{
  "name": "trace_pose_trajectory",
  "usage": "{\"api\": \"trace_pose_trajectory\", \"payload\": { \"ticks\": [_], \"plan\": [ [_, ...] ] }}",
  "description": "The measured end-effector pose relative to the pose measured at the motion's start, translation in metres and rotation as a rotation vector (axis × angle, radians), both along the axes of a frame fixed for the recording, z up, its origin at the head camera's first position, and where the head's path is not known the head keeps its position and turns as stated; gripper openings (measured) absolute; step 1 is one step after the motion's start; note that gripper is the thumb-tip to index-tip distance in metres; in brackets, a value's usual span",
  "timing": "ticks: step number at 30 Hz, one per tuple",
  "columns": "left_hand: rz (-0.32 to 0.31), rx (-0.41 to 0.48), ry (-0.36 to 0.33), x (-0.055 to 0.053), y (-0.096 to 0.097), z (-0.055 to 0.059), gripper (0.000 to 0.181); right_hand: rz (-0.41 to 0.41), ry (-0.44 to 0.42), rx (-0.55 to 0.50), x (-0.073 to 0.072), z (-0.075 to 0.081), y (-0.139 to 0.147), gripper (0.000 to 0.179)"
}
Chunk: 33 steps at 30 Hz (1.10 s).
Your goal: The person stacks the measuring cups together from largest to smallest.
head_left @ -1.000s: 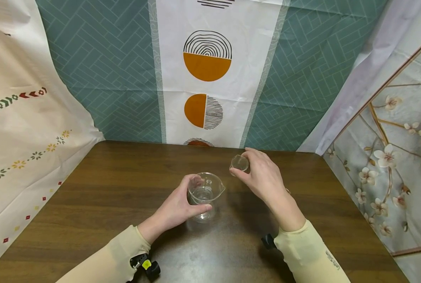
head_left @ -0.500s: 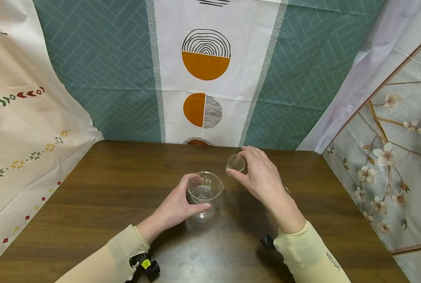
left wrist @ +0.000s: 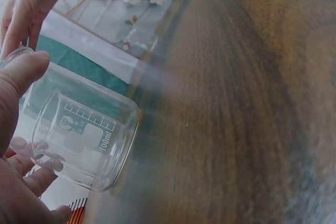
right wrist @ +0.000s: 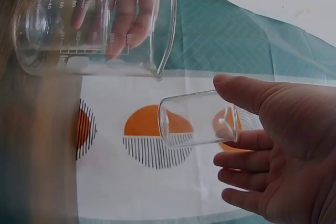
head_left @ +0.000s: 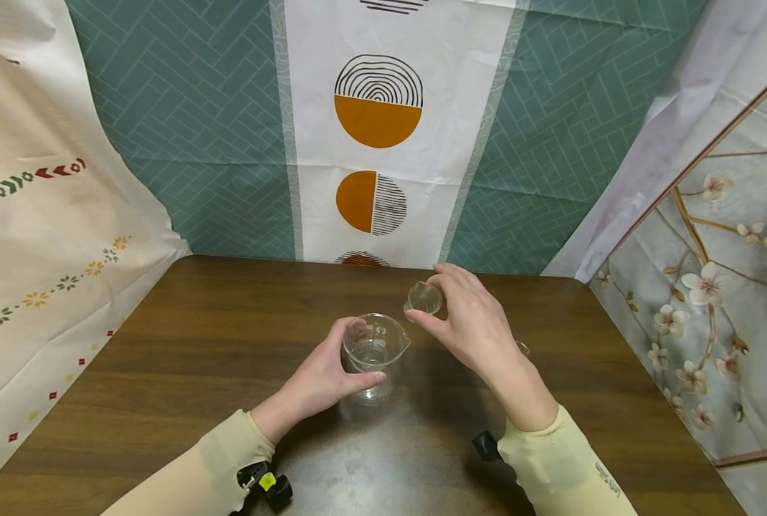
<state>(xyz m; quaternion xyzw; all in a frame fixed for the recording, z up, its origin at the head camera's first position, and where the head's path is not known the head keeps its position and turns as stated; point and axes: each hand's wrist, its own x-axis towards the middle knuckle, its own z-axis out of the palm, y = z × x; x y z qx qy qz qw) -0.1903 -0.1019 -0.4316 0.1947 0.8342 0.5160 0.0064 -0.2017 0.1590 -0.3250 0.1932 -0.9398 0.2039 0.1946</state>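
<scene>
A large clear glass beaker [head_left: 391, 350] stands upright on the table, and my left hand [head_left: 322, 376] grips it round the side, thumb in front. Nested inside it is a smaller beaker [left wrist: 86, 135] with white 100 ml markings, clearest in the left wrist view. My right hand [head_left: 477, 322] pinches a tiny clear beaker [right wrist: 194, 119] near its rim between thumb and fingers. It hangs in the air to the right of the large beaker's spout, apart from it. In the right wrist view the tiny beaker shows nothing inside.
The brown wooden table [head_left: 183, 373] extends on both sides of my hands. Behind my right wrist, a clear glass rim [head_left: 522, 347] peeks out, mostly hidden. Patterned cloth [head_left: 229, 143] hangs along the back and sides.
My right hand has moved slightly left with the tiny beaker, nearer the large beaker. My left hand and the large beaker have stayed in place.
</scene>
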Motion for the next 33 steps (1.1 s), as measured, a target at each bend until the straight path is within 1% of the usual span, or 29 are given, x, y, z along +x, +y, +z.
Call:
{"api": "trace_pose_trajectory", "payload": {
  "ticks": [5,9,18,22,33],
  "plan": [
    [-0.003,0.005,0.006,-0.001,0.000,-0.001,0.091,0.004,-0.024,0.026,0.002,0.005,-0.006,0.056],
    [-0.005,0.000,0.019,-0.001,0.000,0.000,0.091,0.006,-0.025,0.024,0.004,0.007,-0.010,0.055],
    [0.018,-0.021,-0.009,0.001,0.001,0.000,0.093,0.050,-0.022,-0.006,0.008,0.011,-0.018,0.056],
    [0.018,-0.024,-0.008,0.001,0.000,0.001,0.094,0.060,-0.028,-0.008,0.009,0.011,-0.019,0.055],
    [0.013,-0.021,-0.003,0.001,0.000,-0.001,0.094,0.138,-0.063,-0.013,0.011,0.007,-0.025,0.050]
  ]
}}
